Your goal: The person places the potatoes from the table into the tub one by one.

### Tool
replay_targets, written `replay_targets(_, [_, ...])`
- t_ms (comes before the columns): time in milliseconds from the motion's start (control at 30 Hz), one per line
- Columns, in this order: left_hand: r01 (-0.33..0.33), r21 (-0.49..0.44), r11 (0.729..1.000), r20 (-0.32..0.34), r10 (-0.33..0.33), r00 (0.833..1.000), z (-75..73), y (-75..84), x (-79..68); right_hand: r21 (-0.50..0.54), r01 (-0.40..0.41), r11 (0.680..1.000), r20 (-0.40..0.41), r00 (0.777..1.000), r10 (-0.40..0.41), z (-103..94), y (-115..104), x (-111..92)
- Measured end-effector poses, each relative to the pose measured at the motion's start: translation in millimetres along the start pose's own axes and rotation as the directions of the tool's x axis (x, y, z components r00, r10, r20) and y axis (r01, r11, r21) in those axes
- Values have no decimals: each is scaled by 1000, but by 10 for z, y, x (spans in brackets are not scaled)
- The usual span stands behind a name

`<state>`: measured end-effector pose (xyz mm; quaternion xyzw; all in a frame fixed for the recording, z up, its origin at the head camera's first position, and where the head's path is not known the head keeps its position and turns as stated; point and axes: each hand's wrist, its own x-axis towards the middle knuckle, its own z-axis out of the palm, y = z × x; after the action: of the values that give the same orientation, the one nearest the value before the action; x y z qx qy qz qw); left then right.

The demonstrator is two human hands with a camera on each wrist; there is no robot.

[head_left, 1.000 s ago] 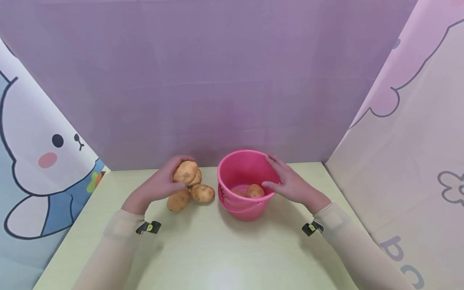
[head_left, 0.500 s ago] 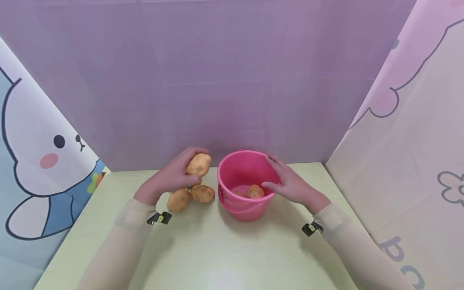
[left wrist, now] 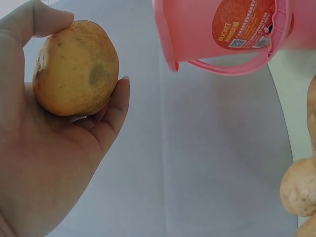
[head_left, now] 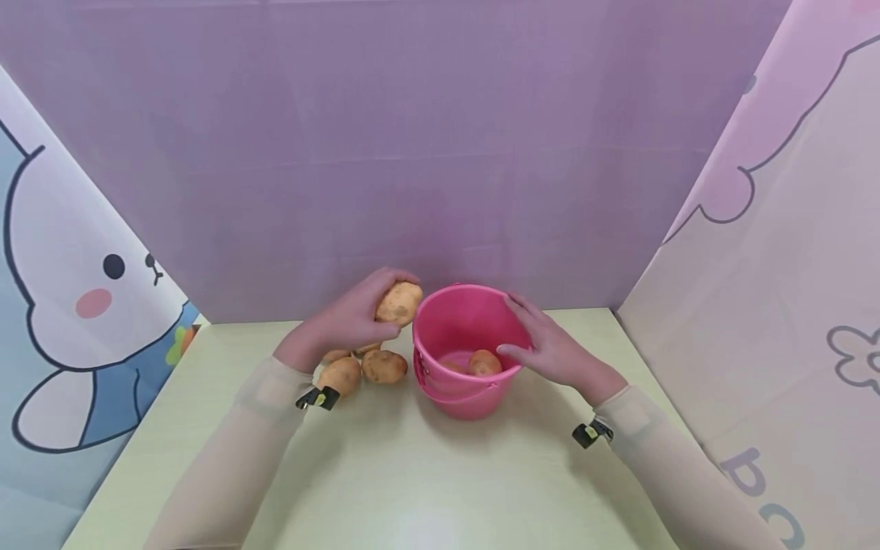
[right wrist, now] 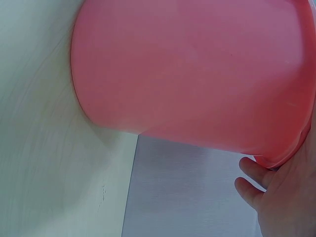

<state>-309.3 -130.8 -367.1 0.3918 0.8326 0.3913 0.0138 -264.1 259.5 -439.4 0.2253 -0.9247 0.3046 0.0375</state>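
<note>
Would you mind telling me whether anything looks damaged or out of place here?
The potato in the left hand has a dark patch, odd against its paler skin, possibly bruising; the pink bucket stands upright.

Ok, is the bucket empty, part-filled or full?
Part-filled: in the head view, at least one potato sits low inside the bucket, with bare pink wall above.

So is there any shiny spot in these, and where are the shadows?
Head view: a pale glare on the table at the bottom edge, soft shadows beside the bucket and left sleeve; left wrist view: the potato is clear enough to show spots, but the sticker's smallest print isn't readable; right wrist view: a faint shadow by the bucket's base.
</note>
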Motion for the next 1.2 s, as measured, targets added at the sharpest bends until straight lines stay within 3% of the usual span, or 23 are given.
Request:
replay_targets(267, [-45, 17, 999, 36, 45, 998, 83, 32, 218, 6, -5, 1000, -1, 1000, 5, -19, -13, -11])
replay_targets(567, [-10, 14, 1000, 58, 10, 998, 173, -18, 389, 18, -11, 1000, 2, 1000, 11, 3, -9, 13])
replay_targets(833, [10, 81, 997, 59, -15, 998, 251, -16, 493, 20, -11, 1000, 0, 1000, 11, 15, -11, 16])
replay_targets(1200, [3, 117, 993, 111, -16, 994, 366, 5, 623, 15, 20, 1000, -1, 1000, -20, 5, -9, 10])
